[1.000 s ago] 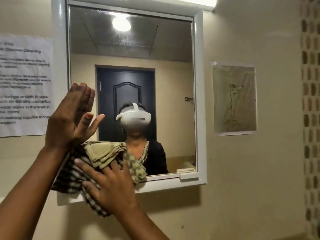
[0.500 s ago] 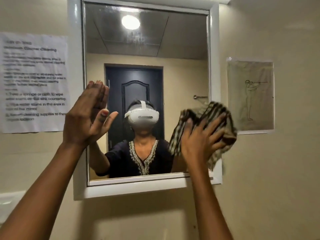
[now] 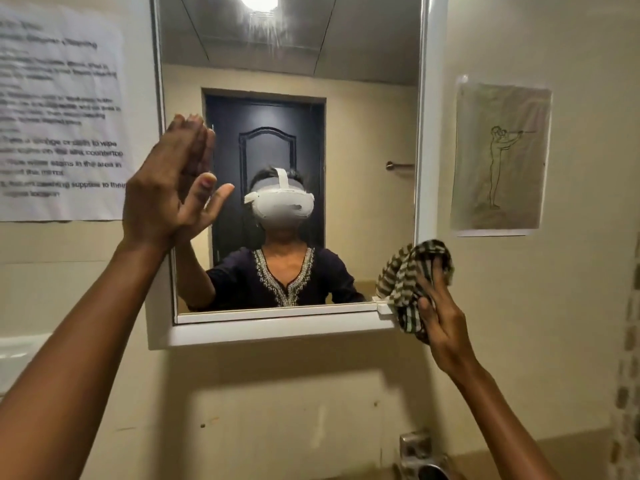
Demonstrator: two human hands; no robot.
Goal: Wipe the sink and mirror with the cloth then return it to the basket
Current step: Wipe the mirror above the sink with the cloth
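The right hand (image 3: 437, 306) is pressing a striped cloth (image 3: 407, 278) against the bottom right corner of the mirror (image 3: 346, 116). The fingers are lying spread and nearly flat over the bunched cloth, holding it to the white frame (image 3: 277, 332) — not curling tight around it. Part of the cloth is hanging down below the frame, and part is puffing up beside the fingers.

The left hand (image 3: 169, 188) is holding nothing. It is open and flat, with the fingers together and pointing up, and it is resting at the left edge of the mirror, up high.

So the cloth is sitting low and to the right, and almost all of the glass is lying up and to the left of it. The right hand is the one with the cloth, so it is the hand that is likely doing the wiping. The top of the glass, near the shining lamp (image 3: 258, 1), is looking streaky, so the wipe probably needs to be going up there.

The basket is not showing here. Only a bit of shiny tap (image 3: 420, 455) is peeking in at the bottom — the sink itself is out of sight.
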